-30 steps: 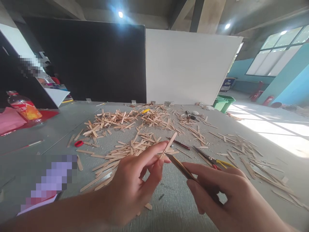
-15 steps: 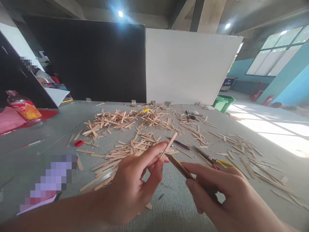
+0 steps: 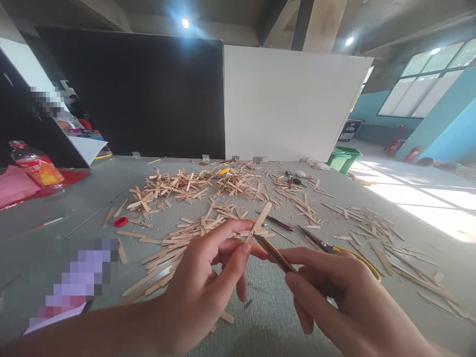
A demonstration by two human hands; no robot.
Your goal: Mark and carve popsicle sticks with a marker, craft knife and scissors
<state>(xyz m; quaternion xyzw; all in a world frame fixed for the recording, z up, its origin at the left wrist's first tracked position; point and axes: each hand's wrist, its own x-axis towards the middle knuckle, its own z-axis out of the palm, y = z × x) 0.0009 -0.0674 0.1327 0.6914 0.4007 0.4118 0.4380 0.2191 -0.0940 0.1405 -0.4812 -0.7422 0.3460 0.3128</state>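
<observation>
Wooden craft sticks crowd the counter (image 3: 273,322) on most sides. A tangled heap (image 3: 178,183) lies toward the back with a yellow object (image 3: 224,171) in it, and a looser fan of sticks (image 3: 159,267) spreads beside and behind the left hand (image 3: 213,282). That hand pinches one craft stick (image 3: 263,214) between thumb and fingers, its rounded end tilted up, above the counter. The right hand (image 3: 327,290) grips a narrow knife-like tool (image 3: 275,255), the tip right at the stick — whether it touches, I cannot tell.

Just beyond the right hand, yellow-handled scissors (image 3: 323,243) lie partly hidden by it; a dark pen-like tool (image 3: 277,221) sits behind the held stick. Keys (image 3: 293,178) rest farther back, a red ring (image 3: 120,221) lies left of the fan, and a drink bottle (image 3: 40,166) stands at far left.

A black panel (image 3: 148,94) and a white panel (image 3: 293,99) wall off the back edge; to the right the counter ends before the sunlit floor (image 3: 420,191). Bare surface shows between the two hands — and also left of the red ring, around a seam.
</observation>
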